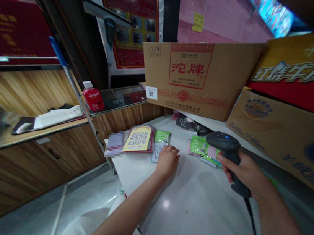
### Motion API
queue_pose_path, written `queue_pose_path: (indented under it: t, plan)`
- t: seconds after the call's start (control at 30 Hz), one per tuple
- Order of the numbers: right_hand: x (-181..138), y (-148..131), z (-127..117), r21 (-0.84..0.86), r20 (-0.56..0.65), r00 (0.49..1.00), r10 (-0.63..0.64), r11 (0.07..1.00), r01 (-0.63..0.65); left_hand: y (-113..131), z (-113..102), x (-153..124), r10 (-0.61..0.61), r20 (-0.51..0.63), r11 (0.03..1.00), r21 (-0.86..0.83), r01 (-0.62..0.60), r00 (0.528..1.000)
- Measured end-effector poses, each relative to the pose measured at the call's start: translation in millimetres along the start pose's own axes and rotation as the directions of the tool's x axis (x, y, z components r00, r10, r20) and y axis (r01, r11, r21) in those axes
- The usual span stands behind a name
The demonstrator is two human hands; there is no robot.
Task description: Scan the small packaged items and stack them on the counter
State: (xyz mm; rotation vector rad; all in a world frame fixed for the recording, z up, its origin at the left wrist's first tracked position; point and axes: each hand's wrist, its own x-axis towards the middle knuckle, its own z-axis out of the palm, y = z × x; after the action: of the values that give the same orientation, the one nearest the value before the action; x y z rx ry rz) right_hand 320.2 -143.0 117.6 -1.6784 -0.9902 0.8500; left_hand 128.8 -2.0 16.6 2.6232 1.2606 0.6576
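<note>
My right hand (244, 170) is wrapped round the handle of a black barcode scanner (224, 142). A small blue light glows on the scanner's top, and its cable runs down from the grip. Beneath and left of the scanner head lie several green and pink packets (199, 144), partly overlapping. My left hand (169, 158) rests palm down on the white tabletop, fingers slightly bent, against the right edge of a silvery-blue packet (156, 151). Just behind that packet lies a green packet (162, 136). To its left is a yellow printed sheet (138, 138) on a red-edged stack.
A large cardboard box (193, 78) stands at the back, with stacked cartons (282, 130) along the right. A red bottle (93, 97) stands on the ledge at left, near a squeegee (108, 22). A dark bundle (192, 125) lies below the box. Wooden cabinets (50, 157) line the left.
</note>
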Motion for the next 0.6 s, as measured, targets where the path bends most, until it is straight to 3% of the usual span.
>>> queue_pose_path:
  t: [0.13, 0.3, 0.43, 0.6]
  plan:
    - [1.6, 2.7, -4.8, 0.023, -0.03, 0.999, -0.011, 1.0, 0.012, 26.7, 22.6, 41.4, -0.083, 0.032, 0.982, -0.165, 0.087, 0.996]
    - [4.3, 5.9, -11.1, 0.039, -0.069, 0.998, -0.004, 0.999, 0.006, 51.6, 48.1, 81.2, -0.211, 0.081, 0.966, -0.131, 0.221, 0.974]
    - [6.8, 5.6, -12.5, 0.036, -0.071, 0.997, 0.011, 0.999, -0.008, 65.1, 53.4, 90.1, -0.343, 0.109, 0.936, -0.041, 0.349, 0.933]
    - [6.7, 2.8, -11.6, 0.038, -0.066, 0.997, 0.03, 0.999, -0.027, 65.3, 48.9, 92.8, -0.48, 0.139, 0.865, -0.086, 0.494, 0.866]
